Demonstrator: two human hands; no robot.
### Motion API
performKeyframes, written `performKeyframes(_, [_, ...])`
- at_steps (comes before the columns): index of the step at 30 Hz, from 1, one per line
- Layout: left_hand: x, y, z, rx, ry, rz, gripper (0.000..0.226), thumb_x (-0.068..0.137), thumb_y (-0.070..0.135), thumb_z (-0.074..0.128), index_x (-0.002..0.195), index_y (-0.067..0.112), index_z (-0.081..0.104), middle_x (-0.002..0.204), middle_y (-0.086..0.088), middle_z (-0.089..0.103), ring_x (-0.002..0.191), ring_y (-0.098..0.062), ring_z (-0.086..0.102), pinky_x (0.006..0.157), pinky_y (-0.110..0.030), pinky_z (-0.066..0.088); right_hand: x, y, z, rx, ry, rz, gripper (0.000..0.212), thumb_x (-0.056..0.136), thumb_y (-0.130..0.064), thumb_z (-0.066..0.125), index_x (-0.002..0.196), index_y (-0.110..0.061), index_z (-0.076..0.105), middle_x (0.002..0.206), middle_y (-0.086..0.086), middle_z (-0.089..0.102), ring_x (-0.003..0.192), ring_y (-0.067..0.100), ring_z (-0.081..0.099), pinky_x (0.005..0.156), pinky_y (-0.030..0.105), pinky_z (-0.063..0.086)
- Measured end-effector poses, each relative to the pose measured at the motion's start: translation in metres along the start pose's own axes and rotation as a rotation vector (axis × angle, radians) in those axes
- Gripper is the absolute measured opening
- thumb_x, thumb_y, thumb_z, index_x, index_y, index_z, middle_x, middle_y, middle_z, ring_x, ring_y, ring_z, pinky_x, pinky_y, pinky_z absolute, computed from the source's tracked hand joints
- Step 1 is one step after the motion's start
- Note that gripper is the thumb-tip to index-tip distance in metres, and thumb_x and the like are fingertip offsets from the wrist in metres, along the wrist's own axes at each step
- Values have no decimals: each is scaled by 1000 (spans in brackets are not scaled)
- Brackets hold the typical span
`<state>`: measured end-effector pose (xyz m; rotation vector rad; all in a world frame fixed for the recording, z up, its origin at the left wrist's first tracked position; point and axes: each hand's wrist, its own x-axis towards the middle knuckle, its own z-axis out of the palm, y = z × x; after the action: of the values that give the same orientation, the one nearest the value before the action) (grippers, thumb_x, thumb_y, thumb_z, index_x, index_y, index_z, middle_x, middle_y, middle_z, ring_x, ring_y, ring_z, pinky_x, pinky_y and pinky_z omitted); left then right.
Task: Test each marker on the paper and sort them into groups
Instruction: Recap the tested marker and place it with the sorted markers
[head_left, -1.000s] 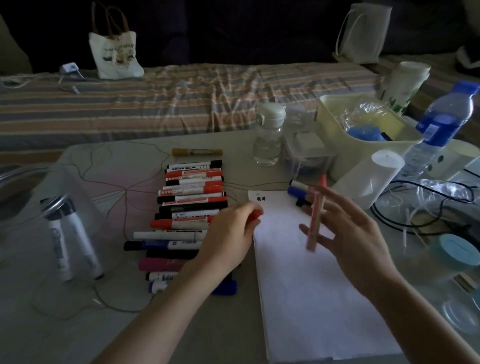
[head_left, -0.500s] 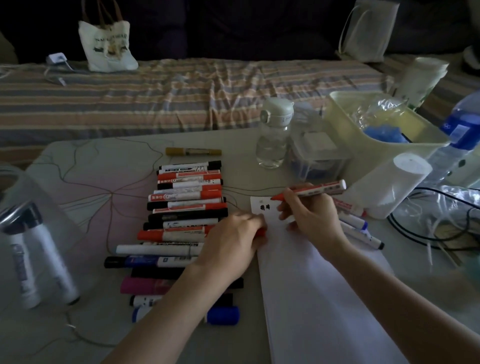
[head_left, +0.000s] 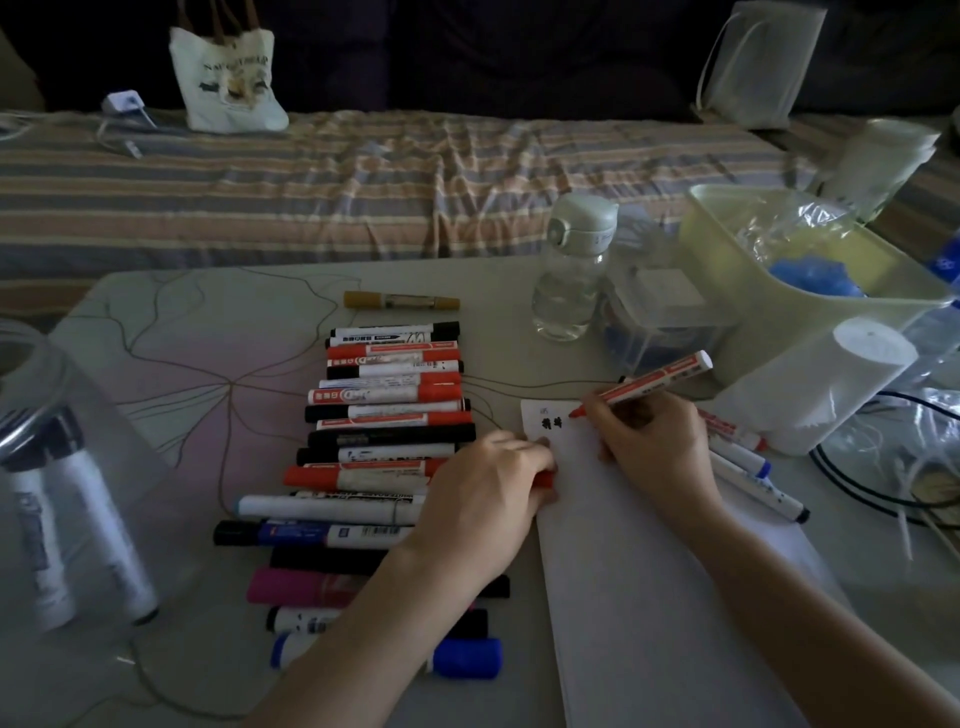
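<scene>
My right hand (head_left: 652, 447) grips a red marker (head_left: 655, 381), uncapped, with its tip on the top of the white paper (head_left: 654, 582), just right of some black marks (head_left: 551, 423). My left hand (head_left: 488, 488) rests at the paper's left edge and holds a red cap (head_left: 544, 479) in its curled fingers. Left of the paper lies a row of several markers (head_left: 384, 415) in red, black, blue and pink. A few more markers (head_left: 748, 462) lie to the right of the paper, behind my right hand.
A yellow marker (head_left: 401, 300) lies apart at the back. A clear jar (head_left: 67, 483) with two markers stands at the left. A water bottle (head_left: 574, 270), a clear box (head_left: 662, 322), a pale bin (head_left: 800, 275), a paper roll (head_left: 826, 384) and cables (head_left: 872, 483) crowd the right.
My right hand brought the red marker down from mid-air to the paper's top and now holds its tip against the sheet. My left hand stayed at the paper's edge.
</scene>
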<state>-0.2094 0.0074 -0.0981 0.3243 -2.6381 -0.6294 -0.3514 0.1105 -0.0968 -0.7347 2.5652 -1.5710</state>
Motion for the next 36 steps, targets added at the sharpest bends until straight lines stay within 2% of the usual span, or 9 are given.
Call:
performKeyframes(7, [0,1,1,5,3,-16,22,85,26,70,106,19,70,106,3,68,104,-13,58,83,-38,52,0,1,1,-57,-14,-11,25,88,-30,69,67,-17,72,51,-4,65,44,0,59,56,20,47])
performKeyframes(10, [0,1,1,9,3,-15,23,85,27,70,106,19,70,106,3,68,104,-12,58,84,-38,52,0,2,2,-55,-25,-28,21,87,-30,70,70,-16,74,50,-7,65,44,-2,59,52,10,43])
performKeyframes(15, [0,2,1,18,3,-18,25,85,26,70,108,19,70,107,2,69,105,-13,59,84,-37,52,0,4,2,-60,12,-67,20,88,-24,70,71,-13,74,47,-12,61,44,-4,59,53,4,41])
performKeyframes(20, [0,2,2,19,2,-27,25,85,26,70,108,19,70,107,3,69,105,-13,59,84,-37,51,-1,4,0,-52,-18,-57,20,87,-28,69,70,-18,73,48,-6,63,46,-1,60,54,10,43])
performKeyframes(27, [0,3,2,14,2,-37,25,85,27,70,109,19,70,108,3,68,106,-12,58,85,-35,51,-1,5,1,-53,43,-68,19,86,-24,70,70,-14,71,48,-10,61,46,-1,59,54,9,42])
performKeyframes(32, [0,3,2,20,12,-35,25,84,27,71,108,20,70,106,3,69,105,-12,59,84,-33,51,-1,3,2,-42,5,-80,22,88,-24,70,67,-17,71,47,-10,61,44,-4,58,53,4,40])
performKeyframes(34, [0,3,2,18,12,-37,25,85,28,70,108,20,70,106,4,68,104,-12,59,83,-32,51,-2,4,2,-41,-2,-83,20,87,-25,70,70,-14,73,48,-8,62,46,-2,60,54,7,43])
performKeyframes(36, [0,3,2,16,10,-35,25,84,28,71,108,20,70,105,4,69,103,-12,59,83,-33,51,-2,5,2,-45,6,-77,20,86,-27,70,70,-14,73,49,-6,63,49,3,62,57,16,48])
